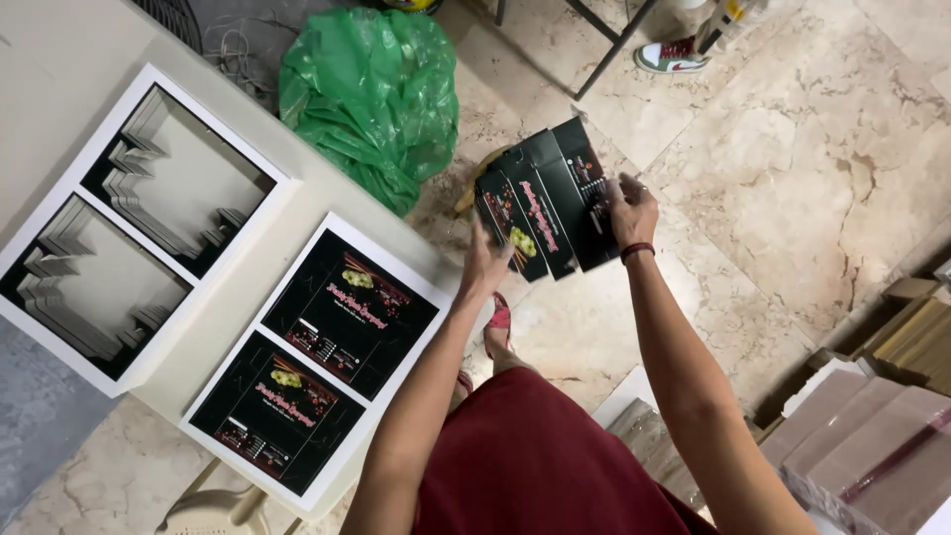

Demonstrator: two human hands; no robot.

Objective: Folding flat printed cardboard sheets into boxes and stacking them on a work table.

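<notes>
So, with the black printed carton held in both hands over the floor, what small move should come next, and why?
Probably press the two ends gently toward each other so the carton opens into a sleeve. It looks flat and creased, the left hand grips its lower end, and the right hand grips its right edge, so both are placed for that squeeze.

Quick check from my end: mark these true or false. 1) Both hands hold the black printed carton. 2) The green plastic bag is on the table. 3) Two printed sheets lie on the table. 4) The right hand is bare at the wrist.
1) True: the left hand and right hand grip the black printed carton from either side.
2) False: the green plastic bag sits on the floor beside the table.
3) True: a printed sheet and a die-cut sheet lie there.
4) False: a dark wristband circles it.
</notes>
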